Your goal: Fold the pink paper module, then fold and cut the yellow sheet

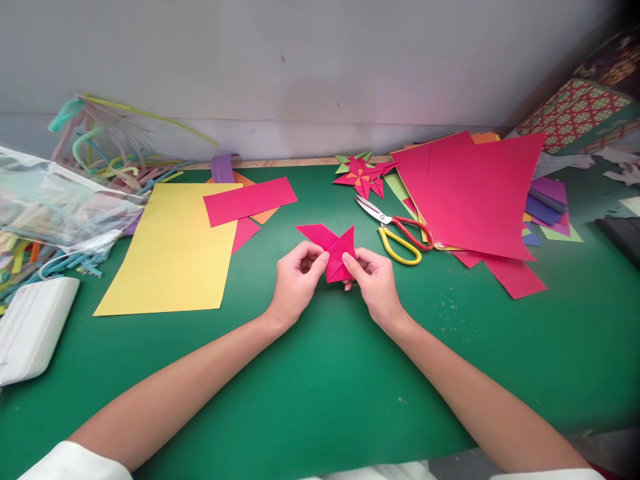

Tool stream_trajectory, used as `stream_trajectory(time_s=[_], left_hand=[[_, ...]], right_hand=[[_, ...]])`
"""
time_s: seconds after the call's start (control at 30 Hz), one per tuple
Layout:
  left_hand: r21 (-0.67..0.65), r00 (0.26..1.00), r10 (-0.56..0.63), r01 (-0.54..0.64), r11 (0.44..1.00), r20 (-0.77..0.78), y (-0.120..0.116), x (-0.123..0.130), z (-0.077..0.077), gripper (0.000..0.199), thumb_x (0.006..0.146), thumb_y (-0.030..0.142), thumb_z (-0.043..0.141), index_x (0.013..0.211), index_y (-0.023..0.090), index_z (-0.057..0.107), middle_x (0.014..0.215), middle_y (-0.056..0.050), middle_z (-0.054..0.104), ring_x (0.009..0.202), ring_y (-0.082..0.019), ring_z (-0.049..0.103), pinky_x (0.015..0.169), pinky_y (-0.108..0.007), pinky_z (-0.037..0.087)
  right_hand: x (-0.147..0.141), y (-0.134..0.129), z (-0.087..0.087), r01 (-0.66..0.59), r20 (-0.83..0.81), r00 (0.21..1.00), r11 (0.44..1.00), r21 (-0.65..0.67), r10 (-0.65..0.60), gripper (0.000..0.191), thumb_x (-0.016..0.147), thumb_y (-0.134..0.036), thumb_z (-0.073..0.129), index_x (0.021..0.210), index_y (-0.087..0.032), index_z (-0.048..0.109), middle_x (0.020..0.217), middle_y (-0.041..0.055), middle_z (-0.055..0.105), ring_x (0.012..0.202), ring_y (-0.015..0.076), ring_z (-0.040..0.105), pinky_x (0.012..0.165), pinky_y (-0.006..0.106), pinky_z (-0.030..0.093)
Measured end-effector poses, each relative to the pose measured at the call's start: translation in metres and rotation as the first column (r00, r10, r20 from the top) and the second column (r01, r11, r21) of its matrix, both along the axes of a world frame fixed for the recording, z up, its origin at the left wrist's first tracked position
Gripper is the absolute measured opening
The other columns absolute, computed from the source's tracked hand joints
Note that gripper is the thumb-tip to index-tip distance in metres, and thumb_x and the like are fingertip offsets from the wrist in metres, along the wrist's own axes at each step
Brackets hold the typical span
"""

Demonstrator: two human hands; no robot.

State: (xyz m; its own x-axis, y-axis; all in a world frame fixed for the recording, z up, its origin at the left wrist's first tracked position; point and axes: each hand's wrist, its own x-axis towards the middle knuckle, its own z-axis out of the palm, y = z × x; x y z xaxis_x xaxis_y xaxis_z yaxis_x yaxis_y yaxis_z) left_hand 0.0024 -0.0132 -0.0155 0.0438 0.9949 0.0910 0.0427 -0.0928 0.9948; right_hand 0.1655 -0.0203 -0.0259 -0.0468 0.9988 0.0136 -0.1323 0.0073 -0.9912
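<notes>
Between my hands, just above the green table, is a folded red paper (338, 265) with pointed flaps. My left hand (299, 280) pinches its left side between thumb and fingers. On its right side my right hand (374, 283) grips it, thumb on top and fingers underneath. One flap sticks out to the upper left, another points up at the right. Scissors (400, 233) with one red and one yellow handle lie beyond my right hand, blades towards the back left. Behind them sit folded paper stars (361, 176) in red, green and orange.
A yellow sheet (170, 253) lies left, with a red strip (250, 201) over its corner. Red sheets (465, 193) are piled at the right. Bundled pipe cleaners (125, 153), a clear plastic bag (55, 207) and a white box-like object (37, 327) occupy the left. A patterned box (575, 113) stands back right.
</notes>
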Motion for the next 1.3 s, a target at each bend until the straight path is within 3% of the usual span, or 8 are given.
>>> stream_trajectory(time_s=[0.2, 0.43, 0.67, 0.9, 1.13, 1.3], left_hand=[[0.032, 1.000, 0.002, -0.002, 0.999, 0.001, -0.0019, 0.0020, 0.0020, 0.014, 0.097, 0.033, 0.068, 0.097, 0.019, 0.065, 0.084, 0.002, 0.064, 0.067, -0.010, 0.056, 0.064, -0.023, 0.048], [-0.017, 0.999, 0.027, -0.026, 1.000, 0.019, 0.0008, 0.0015, -0.0010, 0.017, 0.095, 0.034, 0.071, 0.093, 0.018, 0.066, 0.083, 0.001, 0.065, 0.067, -0.010, 0.054, 0.066, -0.024, 0.048], [0.062, 1.000, 0.007, -0.005, 0.998, -0.030, -0.0019, 0.0017, 0.0000, 0.013, 0.096, 0.031, 0.070, 0.101, 0.020, 0.067, 0.091, -0.001, 0.068, 0.080, -0.014, 0.062, 0.072, -0.025, 0.051], [0.121, 0.994, 0.079, -0.069, 0.990, -0.076, -0.0030, 0.0012, -0.0007, 0.008, 0.095, 0.027, 0.070, 0.099, 0.021, 0.068, 0.090, -0.001, 0.068, 0.077, -0.014, 0.062, 0.070, -0.024, 0.050], [0.219, 0.994, -0.059, 0.079, 0.973, -0.094, -0.0027, 0.0002, 0.0002, 0.020, 0.098, 0.027, 0.067, 0.117, 0.025, 0.074, 0.105, -0.006, 0.065, 0.088, -0.015, 0.062, 0.065, -0.022, 0.051], [0.201, 0.993, -0.076, 0.092, 0.975, -0.088, -0.0032, -0.0008, -0.0007, 0.023, 0.099, 0.025, 0.065, 0.119, 0.026, 0.075, 0.107, -0.006, 0.063, 0.091, -0.016, 0.062, 0.063, -0.020, 0.052]], right_hand=[[0.0015, -0.0001, 0.0005, -0.012, 0.009, 1.000, 1.000, 0.005, 0.012, 0.031, 0.096, -0.045, 0.070, 0.079, -0.019, 0.070, 0.065, -0.0016, 0.059, 0.055, 0.0128, 0.053, 0.049, 0.025, 0.047], [0.0010, 0.0004, -0.0003, -0.018, 0.000, 1.000, 1.000, 0.005, 0.018, 0.029, 0.096, -0.042, 0.071, 0.079, -0.019, 0.071, 0.065, -0.0019, 0.060, 0.055, 0.0125, 0.053, 0.048, 0.025, 0.047], [0.0019, 0.0009, 0.0013, -0.021, -0.003, 1.000, 1.000, -0.013, 0.021, 0.030, 0.096, -0.043, 0.071, 0.078, -0.020, 0.068, 0.063, -0.0026, 0.059, 0.054, 0.0126, 0.053, 0.048, 0.024, 0.047], [0.0026, 0.0029, 0.0024, -0.106, -0.019, 0.994, 0.993, -0.058, 0.105, 0.028, 0.091, -0.047, 0.075, 0.092, -0.020, 0.073, 0.074, -0.0008, 0.066, 0.059, 0.0129, 0.057, 0.050, 0.024, 0.051], [0.0068, 0.0054, 0.0066, -0.073, -0.136, 0.989, 0.991, -0.116, 0.057, 0.024, 0.087, -0.042, 0.081, 0.097, -0.020, 0.076, 0.075, -0.0011, 0.066, 0.057, 0.0131, 0.060, 0.048, 0.025, 0.053], [0.0070, 0.0057, 0.0054, -0.075, -0.134, 0.989, 0.991, -0.108, 0.060, 0.025, 0.086, -0.043, 0.081, 0.097, -0.020, 0.077, 0.074, -0.0010, 0.066, 0.057, 0.0135, 0.060, 0.047, 0.025, 0.053]])
